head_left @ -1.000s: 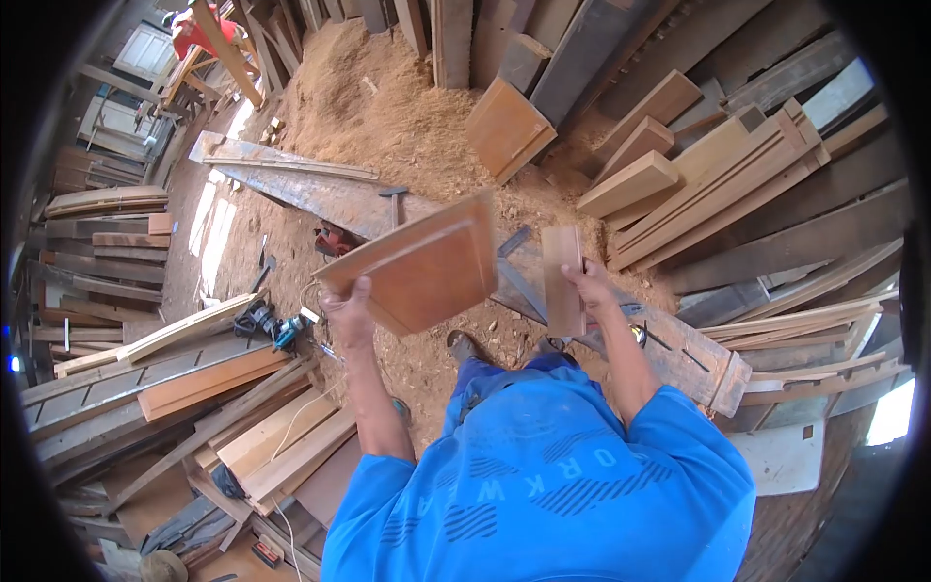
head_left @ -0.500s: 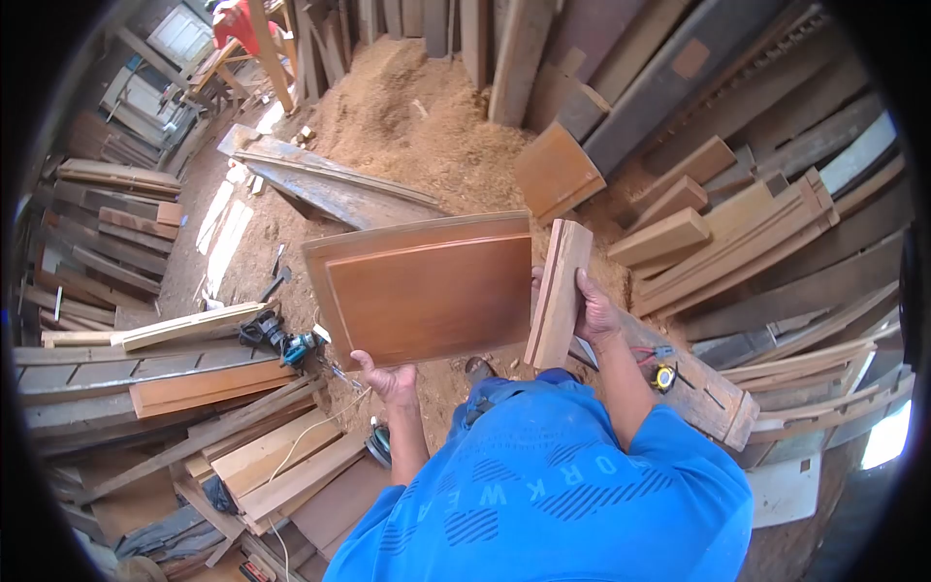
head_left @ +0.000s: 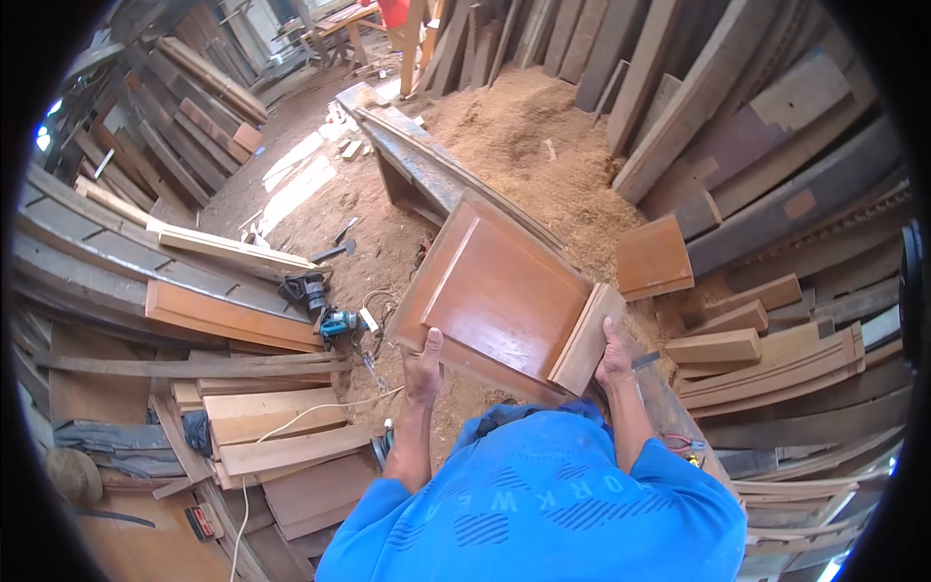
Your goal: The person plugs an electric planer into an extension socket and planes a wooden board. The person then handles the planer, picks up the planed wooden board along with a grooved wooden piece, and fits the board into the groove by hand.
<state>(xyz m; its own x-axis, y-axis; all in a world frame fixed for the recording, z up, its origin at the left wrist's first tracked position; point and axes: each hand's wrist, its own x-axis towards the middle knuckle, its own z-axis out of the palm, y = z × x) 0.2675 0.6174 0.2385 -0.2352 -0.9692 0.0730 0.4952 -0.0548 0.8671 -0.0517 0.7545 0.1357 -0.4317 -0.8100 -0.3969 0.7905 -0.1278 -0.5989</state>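
A reddish-brown wooden panel (head_left: 509, 296) with a raised centre is held tilted in front of my body. My left hand (head_left: 423, 369) grips its lower left edge, thumb on the face and the fingers mostly hidden behind. Along the panel's right edge lies a short, paler wooden piece (head_left: 588, 339), touching it. My right hand (head_left: 614, 357) clasps that piece from the right, thumb on top. Beneath and behind the panel runs a long wooden bench (head_left: 417, 160).
A teal power tool (head_left: 337, 323) and its cord lie on the ground to the left, near stacked boards (head_left: 281, 417). Sawdust (head_left: 514, 121) is heaped beyond the bench. Boards (head_left: 776, 349) lean at the right. Part of a person in red (head_left: 394, 12) shows at the top.
The panel has turned and its right edge now meets the short piece. Both hands have closed in around the two pieces. The head view has swung to the left.
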